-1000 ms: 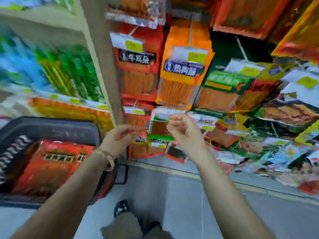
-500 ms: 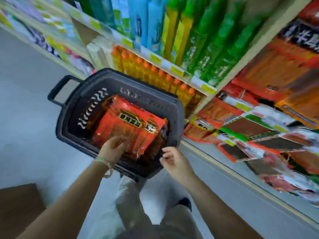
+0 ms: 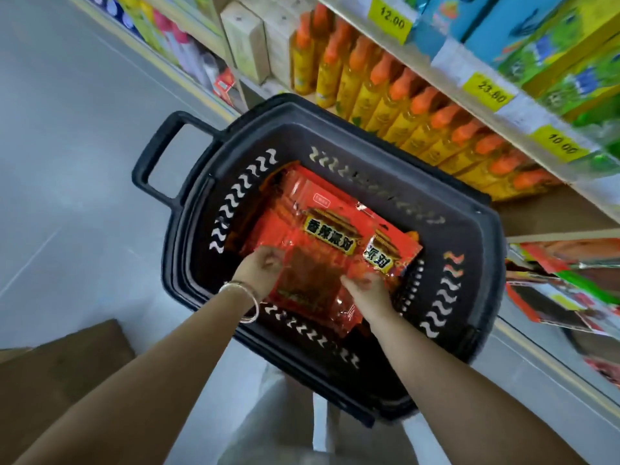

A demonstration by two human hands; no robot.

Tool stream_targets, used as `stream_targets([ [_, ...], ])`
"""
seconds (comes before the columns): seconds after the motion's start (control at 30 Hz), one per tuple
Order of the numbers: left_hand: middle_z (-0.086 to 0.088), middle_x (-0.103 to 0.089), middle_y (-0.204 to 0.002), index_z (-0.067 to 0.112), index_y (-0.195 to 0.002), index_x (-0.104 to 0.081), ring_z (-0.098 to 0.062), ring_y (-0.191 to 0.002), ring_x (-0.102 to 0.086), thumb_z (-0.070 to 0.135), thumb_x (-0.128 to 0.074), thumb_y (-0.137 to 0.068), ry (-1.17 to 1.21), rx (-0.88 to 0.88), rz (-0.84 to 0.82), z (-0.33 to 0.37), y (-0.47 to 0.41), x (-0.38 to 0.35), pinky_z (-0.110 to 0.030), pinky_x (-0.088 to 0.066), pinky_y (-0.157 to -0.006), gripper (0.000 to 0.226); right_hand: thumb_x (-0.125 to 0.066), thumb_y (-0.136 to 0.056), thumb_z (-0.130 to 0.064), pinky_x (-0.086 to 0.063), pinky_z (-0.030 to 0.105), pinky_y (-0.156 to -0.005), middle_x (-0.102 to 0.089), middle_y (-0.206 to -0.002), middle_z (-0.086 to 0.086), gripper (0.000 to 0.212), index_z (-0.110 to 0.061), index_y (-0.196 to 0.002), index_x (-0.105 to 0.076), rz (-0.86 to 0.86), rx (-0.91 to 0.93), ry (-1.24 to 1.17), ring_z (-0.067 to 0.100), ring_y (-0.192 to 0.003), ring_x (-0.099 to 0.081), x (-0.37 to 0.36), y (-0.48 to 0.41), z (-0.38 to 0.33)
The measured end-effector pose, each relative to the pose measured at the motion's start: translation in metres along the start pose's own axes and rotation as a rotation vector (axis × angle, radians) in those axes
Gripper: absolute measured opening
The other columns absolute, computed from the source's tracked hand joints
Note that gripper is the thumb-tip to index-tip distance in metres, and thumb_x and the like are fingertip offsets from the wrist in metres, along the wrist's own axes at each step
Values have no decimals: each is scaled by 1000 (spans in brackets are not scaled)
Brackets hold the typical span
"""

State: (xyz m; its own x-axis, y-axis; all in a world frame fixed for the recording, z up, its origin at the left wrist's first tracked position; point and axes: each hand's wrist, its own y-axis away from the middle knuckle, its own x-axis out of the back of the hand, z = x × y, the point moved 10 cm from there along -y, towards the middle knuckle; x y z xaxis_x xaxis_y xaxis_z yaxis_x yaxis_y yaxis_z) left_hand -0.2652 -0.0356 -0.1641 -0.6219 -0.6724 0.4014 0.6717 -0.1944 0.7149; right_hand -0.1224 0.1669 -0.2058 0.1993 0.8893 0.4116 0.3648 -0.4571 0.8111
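Now, step: taking the top red packet from the basket.
Grip: left hand and right hand pinch its edges.
Next: I'd lift it clear of the stack.

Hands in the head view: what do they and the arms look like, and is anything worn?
Both arms are bare to the frame edge, with no sleeves showing. The left hand and right hand are ungloved, and no rings can be made out. A thin silver-coloured bangle, possibly two loops, circles the left wrist. The right wrist carries nothing.
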Motion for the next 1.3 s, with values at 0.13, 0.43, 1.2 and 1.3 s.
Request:
stream_targets([
  [0.13,9,-58,-96,18,-114,-58,-5,-83,-56,12,-55,-88,51,23,4,-15,-24,-7,-7,-42,-69,27,-72,-73,-56,-33,38,-109,-32,-150,10,98,-17,-147,-21,55,-147,-49,29,-135,-35,-34,-33,11],
  [0.43,16,-59,-92,27,-112,-53,0,-76,-56,19,-56,-89,113,90,32,-28,-47,-6,-5,-43,-61,24,-65,-51,-82,-26,48,-105,-18,-147,10,123,-32,-146,-6,363,-126,303,33,-130,-24,-8,-55,18],
  [1.2,8,-66,-94,22,-101,-62,-4,-74,-60,46,-69,-78,17,41,-201,41,-37,-38,-9,-47,-59,34,-75,-57,-69,-38,37,-102,-46,-137,-13,99,-35,-139,-31,-140,156,-266,10,-123,-46,18,-8,-54],
  [1.3,2,-68,-97,18,-105,-63,-15,-85,-65,37,-65,-85,61,113,-102,20,-39,-23,-28,-51,-77,28,-74,-72,-53,-42,41,-102,-45,-137,4,84,-21,-140,-36,293,82,-313,22,-123,-48,59,-25,-24],
])
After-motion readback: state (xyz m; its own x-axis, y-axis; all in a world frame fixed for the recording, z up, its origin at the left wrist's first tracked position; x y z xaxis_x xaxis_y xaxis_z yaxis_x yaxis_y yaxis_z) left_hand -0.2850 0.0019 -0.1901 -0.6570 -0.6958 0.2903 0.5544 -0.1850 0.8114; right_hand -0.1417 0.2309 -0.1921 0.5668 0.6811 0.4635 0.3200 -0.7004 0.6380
